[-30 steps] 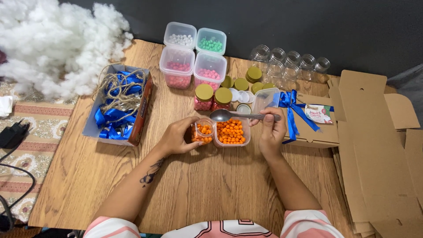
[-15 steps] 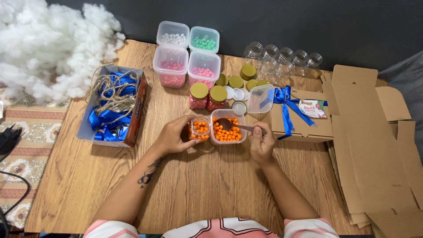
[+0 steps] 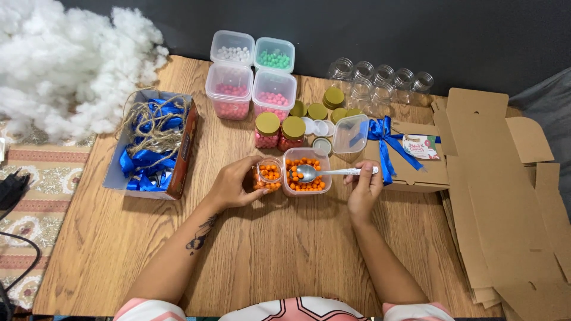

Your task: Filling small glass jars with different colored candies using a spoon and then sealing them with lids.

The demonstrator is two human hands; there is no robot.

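- Stuffing (image 3: 65, 65) piled at table's (image 3: 285, 261) far-left corner, spilling past the edge.
- Box (image 3: 181, 157) near left edge, full of blue ribbon (image 3: 146, 160) and twine (image 3: 151, 122).
- Bare wood across the whole near half of the table, only the forearms crossing it.
- Left hand (image 3: 235, 184) fingers wrapped round small jar (image 3: 269, 175), partly filled with orange beads; jar stands just left of the tub, touching or nearly so.
- Tub (image 3: 306, 172) at table centre, open, holds orange beads.
- Behind: four tubs (image 3: 253, 74) in a block, white, green, two pink; two gold-lidded jars (image 3: 279, 131) of pink beads.
- Spoon (image 3: 315, 173) bowl over the tub, handle running right.
- Right hand (image 3: 364, 190) fingers pinched on spoon handle end.
- Loose gold lids (image 3: 324, 104), clear lid (image 3: 350, 134), empty jars (image 3: 380, 80) at far edge.
- Gift box (image 3: 410, 160) with blue bow, right of tub.
- Flat cardboard (image 3: 505, 196) stacked over the right edge.
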